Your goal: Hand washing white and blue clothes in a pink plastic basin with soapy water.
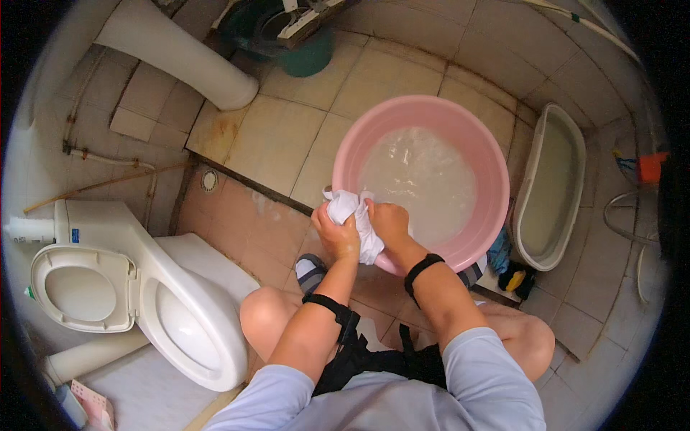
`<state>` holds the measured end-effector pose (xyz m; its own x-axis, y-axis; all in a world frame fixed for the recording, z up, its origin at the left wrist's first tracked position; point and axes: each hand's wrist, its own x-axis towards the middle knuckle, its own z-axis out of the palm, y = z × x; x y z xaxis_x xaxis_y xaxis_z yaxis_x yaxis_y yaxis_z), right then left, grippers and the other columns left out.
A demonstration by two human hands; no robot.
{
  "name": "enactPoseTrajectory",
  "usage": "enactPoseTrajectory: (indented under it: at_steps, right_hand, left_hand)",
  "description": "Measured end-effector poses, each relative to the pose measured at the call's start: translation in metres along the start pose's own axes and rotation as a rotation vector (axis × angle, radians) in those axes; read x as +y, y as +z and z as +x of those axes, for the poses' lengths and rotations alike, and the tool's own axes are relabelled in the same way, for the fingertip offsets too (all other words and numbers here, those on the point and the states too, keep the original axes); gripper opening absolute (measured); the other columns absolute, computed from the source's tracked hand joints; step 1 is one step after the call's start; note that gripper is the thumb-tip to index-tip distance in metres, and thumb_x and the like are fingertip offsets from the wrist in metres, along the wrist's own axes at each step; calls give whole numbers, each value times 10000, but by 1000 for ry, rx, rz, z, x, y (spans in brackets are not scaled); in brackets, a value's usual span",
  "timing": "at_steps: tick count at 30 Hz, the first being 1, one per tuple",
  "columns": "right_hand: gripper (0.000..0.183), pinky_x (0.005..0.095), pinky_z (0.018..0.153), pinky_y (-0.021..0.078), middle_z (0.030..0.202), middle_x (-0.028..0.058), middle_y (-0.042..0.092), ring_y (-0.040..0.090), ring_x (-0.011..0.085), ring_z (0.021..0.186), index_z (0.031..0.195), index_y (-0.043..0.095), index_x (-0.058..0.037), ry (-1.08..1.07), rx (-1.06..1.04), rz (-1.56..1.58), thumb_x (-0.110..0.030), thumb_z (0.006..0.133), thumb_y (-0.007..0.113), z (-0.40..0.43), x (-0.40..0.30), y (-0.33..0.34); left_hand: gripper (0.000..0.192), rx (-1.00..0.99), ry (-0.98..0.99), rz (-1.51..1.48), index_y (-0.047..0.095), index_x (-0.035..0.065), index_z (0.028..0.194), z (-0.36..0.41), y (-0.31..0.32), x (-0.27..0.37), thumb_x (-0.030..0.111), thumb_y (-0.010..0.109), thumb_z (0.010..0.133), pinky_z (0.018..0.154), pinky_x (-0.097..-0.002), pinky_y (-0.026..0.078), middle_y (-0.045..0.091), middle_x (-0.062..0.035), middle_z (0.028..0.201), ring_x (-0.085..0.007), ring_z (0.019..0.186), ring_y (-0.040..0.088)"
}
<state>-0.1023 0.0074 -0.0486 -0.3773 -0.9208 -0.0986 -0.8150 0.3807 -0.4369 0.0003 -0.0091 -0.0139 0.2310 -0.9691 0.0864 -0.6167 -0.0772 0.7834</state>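
Observation:
A bunched white cloth (369, 238) hangs at the near left rim of a large pink plastic basin (493, 161). My left hand (338, 233) grips its upper left part, thumb on top. My right hand (389, 222) is closed on the cloth's right side, just inside the rim. Cloudy water (420, 178) with ripples and glints lies in the basin. Part of the cloth drapes down over the rim; what my curled fingers cover is hidden.
A white oblong tub (550, 183) of cloudy water stands right of the basin, with blue cloth (500, 250) beside it. At left is a white toilet (186, 323) with its lid up. A pedestal (215, 81) and a green bucket (307, 56) stand beyond. A floor step (253, 186) crosses ahead.

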Motion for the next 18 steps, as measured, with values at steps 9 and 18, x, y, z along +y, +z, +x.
enactPoseTrajectory:
  at_steps: [9, 18]
  right_hand:
    - [455, 246, 470, 356, 601, 10, 564, 480, 100, 524, 659, 596, -51, 415, -76, 1030, -417, 910, 495, 0, 28, -26]
    - [298, 297, 766, 458, 1011, 86, 620, 573, 172, 894, 1034, 590, -18, 513, -200, 1403, -260, 885, 500, -33, 62, -30]
  left_hand:
    - [435, 23, 28, -36, 497, 56, 1083, 5, 0, -8, 177, 666, 701, 865, -443, 406, 478, -170, 1090, -372, 1036, 485]
    - [437, 12, 37, -5, 483, 35, 1113, 4, 1, -6, 177, 656, 738, 882, -420, 396, 480, -167, 1095, -366, 1044, 483]
